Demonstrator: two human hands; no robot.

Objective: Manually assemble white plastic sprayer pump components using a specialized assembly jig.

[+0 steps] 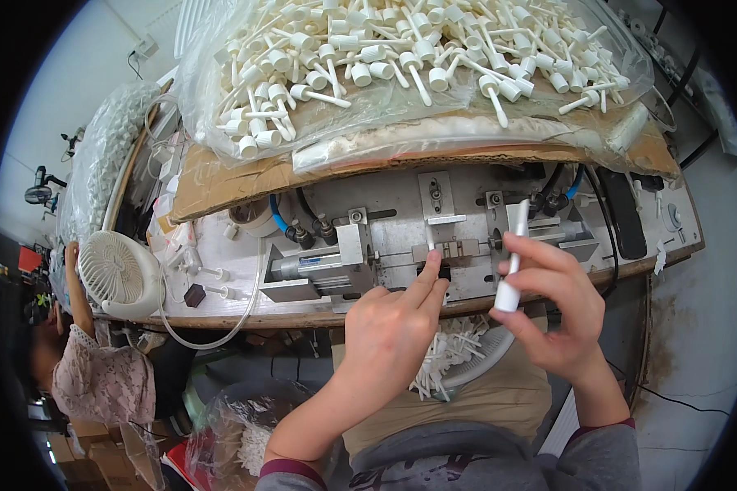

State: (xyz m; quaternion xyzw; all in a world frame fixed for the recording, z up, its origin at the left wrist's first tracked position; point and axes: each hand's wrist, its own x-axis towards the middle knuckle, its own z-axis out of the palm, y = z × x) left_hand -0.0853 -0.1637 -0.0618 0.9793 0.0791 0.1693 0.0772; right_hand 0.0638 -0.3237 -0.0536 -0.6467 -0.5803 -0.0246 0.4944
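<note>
My right hand point(557, 307) pinches a white capped plastic stick point(508, 296) by thumb and fingers, its wide cap down and its thin rod up. My left hand point(393, 331) has its index finger stretched onto a small metal clamp block point(457, 250) in the middle of the bench fixture. A short white piece point(431, 236) stands up just beyond that fingertip; how it sits in the block is partly hidden. On either side of the block are a left air cylinder point(323, 270) and a right air cylinder point(553, 232).
A heap of white capped sticks point(377, 61) lies on plastic over cardboard point(237, 190) behind the fixture. A basket point(499, 353) of small white parts is on my lap. At left are a white fan point(123, 272) and another person point(98, 368). A dark phone-like slab point(622, 214) lies right.
</note>
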